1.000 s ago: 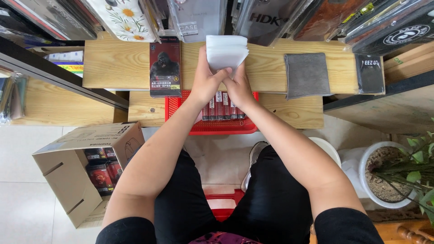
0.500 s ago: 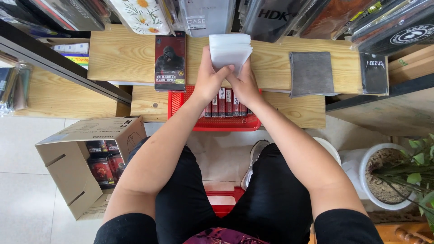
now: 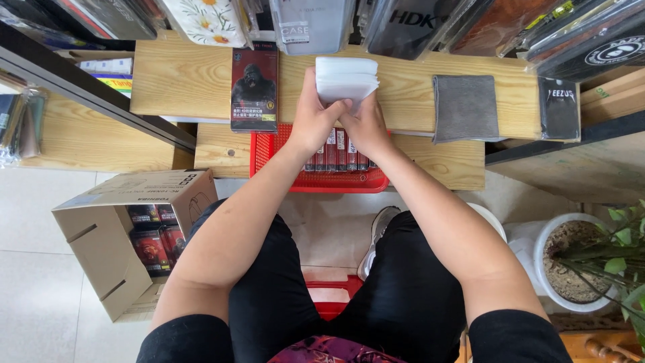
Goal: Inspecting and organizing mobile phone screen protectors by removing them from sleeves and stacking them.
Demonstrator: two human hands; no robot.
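Both hands hold a stack of thin white sheets (image 3: 345, 77) above the wooden shelf (image 3: 188, 81). My left hand (image 3: 310, 121) grips the stack's left edge. At its lower right edge is my right hand (image 3: 363, 121), fingers curled under it. Just below the hands a red plastic basket (image 3: 322, 180) holds a row of slim red and black boxes (image 3: 336, 151). A dark box with a gorilla picture (image 3: 254, 87) lies on the shelf left of the stack.
A grey cloth (image 3: 465, 107) and a black packet (image 3: 557, 107) lie on the shelf to the right. Hanging phone cases (image 3: 309, 23) line the top. An open cardboard box (image 3: 107, 228) with dark packs stands on the floor left; a potted plant (image 3: 578, 262) right.
The hands with the white stack have barely moved; the view has shifted slightly, and the stack now sits a little more squared between the hands.
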